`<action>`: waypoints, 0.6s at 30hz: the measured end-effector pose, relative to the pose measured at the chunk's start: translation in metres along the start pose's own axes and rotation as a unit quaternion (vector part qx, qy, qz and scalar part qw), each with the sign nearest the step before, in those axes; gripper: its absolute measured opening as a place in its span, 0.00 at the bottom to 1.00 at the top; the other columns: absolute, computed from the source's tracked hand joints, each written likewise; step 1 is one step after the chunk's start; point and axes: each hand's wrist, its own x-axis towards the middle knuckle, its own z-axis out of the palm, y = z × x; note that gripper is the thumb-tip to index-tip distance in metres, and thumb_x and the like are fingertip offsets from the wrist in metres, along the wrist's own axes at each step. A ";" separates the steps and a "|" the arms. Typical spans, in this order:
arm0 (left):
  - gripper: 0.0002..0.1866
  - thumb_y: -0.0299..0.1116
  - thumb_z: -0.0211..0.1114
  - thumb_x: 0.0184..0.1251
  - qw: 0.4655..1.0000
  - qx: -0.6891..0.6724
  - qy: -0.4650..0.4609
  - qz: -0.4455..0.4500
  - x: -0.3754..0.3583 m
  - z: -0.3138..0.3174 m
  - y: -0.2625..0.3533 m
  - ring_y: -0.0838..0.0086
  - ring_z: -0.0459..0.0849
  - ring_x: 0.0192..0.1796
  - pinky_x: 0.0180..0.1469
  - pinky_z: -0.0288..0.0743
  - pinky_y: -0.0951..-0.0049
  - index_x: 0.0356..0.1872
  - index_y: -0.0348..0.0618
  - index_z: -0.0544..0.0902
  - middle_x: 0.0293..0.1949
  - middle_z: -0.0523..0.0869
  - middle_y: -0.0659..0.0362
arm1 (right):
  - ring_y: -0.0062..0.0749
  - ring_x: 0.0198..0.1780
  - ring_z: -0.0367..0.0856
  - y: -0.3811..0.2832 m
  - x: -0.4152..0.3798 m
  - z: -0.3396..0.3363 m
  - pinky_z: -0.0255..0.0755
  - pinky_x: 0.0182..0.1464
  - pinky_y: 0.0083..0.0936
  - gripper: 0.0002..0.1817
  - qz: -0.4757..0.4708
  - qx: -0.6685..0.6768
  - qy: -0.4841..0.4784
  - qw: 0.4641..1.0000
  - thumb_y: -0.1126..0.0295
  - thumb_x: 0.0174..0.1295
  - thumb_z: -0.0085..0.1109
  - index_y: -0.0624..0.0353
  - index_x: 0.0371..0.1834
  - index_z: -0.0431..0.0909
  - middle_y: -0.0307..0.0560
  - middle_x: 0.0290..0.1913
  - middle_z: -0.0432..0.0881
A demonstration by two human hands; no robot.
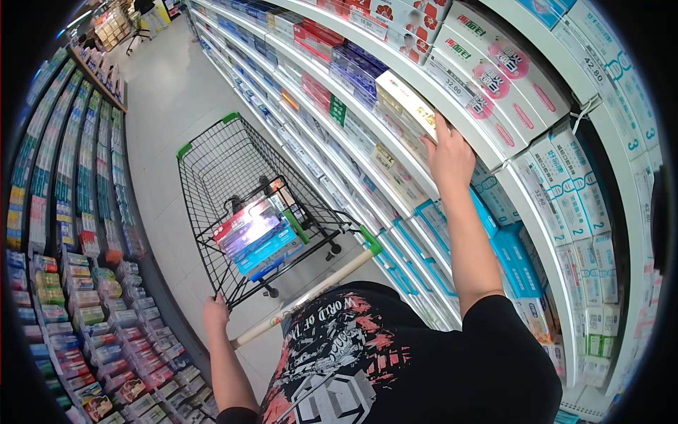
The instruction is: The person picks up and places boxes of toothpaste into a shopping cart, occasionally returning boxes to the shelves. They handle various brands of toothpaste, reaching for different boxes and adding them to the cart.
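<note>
My right hand point(450, 157) is at the shelf on the right, its fingers closed on the end of a white and gold box point(406, 99) lying in a row of boxed goods. My left hand point(217, 313) is closed around the near left corner of a black wire shopping cart point(247, 162) with green corners. Inside the cart are a shiny red and blue package point(254, 237) and some smaller items. The cart's pale handle bar point(311, 300) crosses in front of my body.
Shelves of boxes point(505, 78) rise close on the right, with price strips along their edges. Racks of small packages point(85, 297) line the left side. Between them a grey tiled floor point(159, 78) runs back to an office chair point(136, 35) and a person point(145, 7).
</note>
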 end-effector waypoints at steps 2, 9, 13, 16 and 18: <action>0.29 0.56 0.55 0.81 0.999 0.022 0.027 0.007 0.000 0.001 0.001 0.41 0.88 0.54 0.55 0.81 0.45 0.53 0.33 0.84 0.47 0.90 0.36 | 0.52 0.53 0.88 0.000 0.003 0.004 0.84 0.53 0.44 0.37 -0.003 0.006 0.005 1.000 0.59 0.59 0.78 0.48 0.74 0.76 0.54 0.54 0.87; 0.29 0.53 0.57 0.79 0.999 0.036 0.011 -0.025 -0.010 -0.007 0.016 0.42 0.87 0.58 0.61 0.80 0.47 0.57 0.34 0.85 0.51 0.90 0.36 | 0.58 0.48 0.89 0.016 0.012 0.022 0.84 0.47 0.51 0.24 -0.024 -0.035 0.015 0.999 0.54 0.69 0.69 0.52 0.64 0.81 0.61 0.46 0.89; 0.28 0.53 0.56 0.79 0.999 0.044 0.013 -0.024 -0.009 -0.006 0.017 0.43 0.88 0.58 0.60 0.81 0.47 0.60 0.36 0.83 0.52 0.89 0.37 | 0.59 0.50 0.88 0.013 0.014 0.015 0.83 0.49 0.52 0.21 0.004 -0.025 -0.032 0.999 0.55 0.72 0.65 0.57 0.59 0.81 0.63 0.47 0.88; 0.28 0.53 0.57 0.79 0.998 0.051 0.004 -0.029 -0.009 -0.007 0.018 0.44 0.88 0.58 0.60 0.81 0.48 0.60 0.36 0.83 0.53 0.89 0.38 | 0.58 0.51 0.88 0.021 0.017 0.025 0.82 0.52 0.51 0.20 -0.037 -0.009 0.005 0.999 0.55 0.73 0.63 0.59 0.58 0.81 0.63 0.48 0.89; 0.27 0.52 0.57 0.79 0.998 0.054 0.002 -0.031 -0.009 -0.005 0.018 0.44 0.88 0.59 0.60 0.81 0.48 0.60 0.36 0.83 0.53 0.90 0.39 | 0.58 0.52 0.87 0.021 0.019 0.027 0.81 0.55 0.50 0.21 -0.052 -0.030 0.028 0.998 0.55 0.74 0.61 0.60 0.59 0.80 0.63 0.49 0.89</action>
